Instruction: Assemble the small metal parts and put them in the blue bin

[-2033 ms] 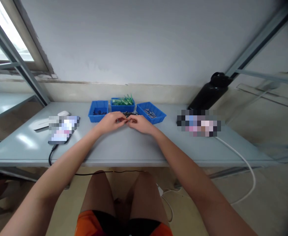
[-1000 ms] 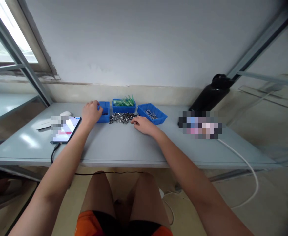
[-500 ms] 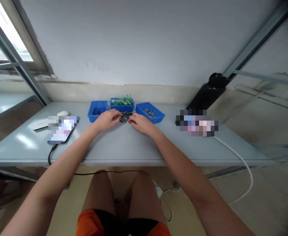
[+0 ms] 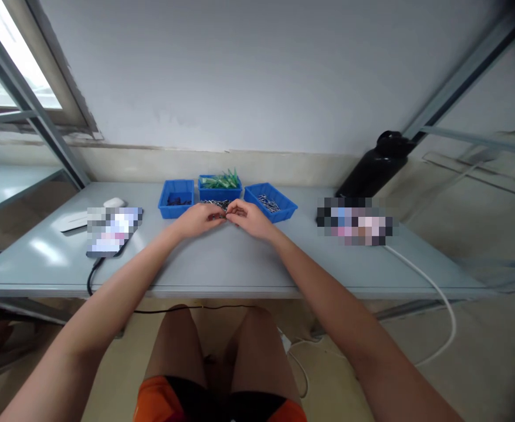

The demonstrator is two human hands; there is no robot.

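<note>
My left hand (image 4: 202, 219) and my right hand (image 4: 249, 218) meet fingertip to fingertip over the table, just in front of a pile of small dark and silver metal parts (image 4: 217, 204). The fingers of both are pinched together. Whatever sits between them is too small and too covered to name. Behind the pile stands a blue bin (image 4: 220, 193) with green pieces (image 4: 217, 180) in it. To the left is a blue bin (image 4: 164, 193) holding small dark parts (image 4: 178, 201). On the right, another blue bin (image 4: 290, 209) contains thin silver pieces (image 4: 270, 203).
A phone (image 4: 115, 231) with a black cable lies at the left, near a white earbud case (image 4: 114, 203). At the right are a black bottle (image 4: 373, 168) and a blurred-out device (image 4: 354, 223) with a white cable (image 4: 420, 274). The wall (image 4: 248, 88) rises behind the table.
My hands have come together from either side of the pile, and their fingertips now meet in front of it. My right hand moved left. The bins have stayed in place.
</note>
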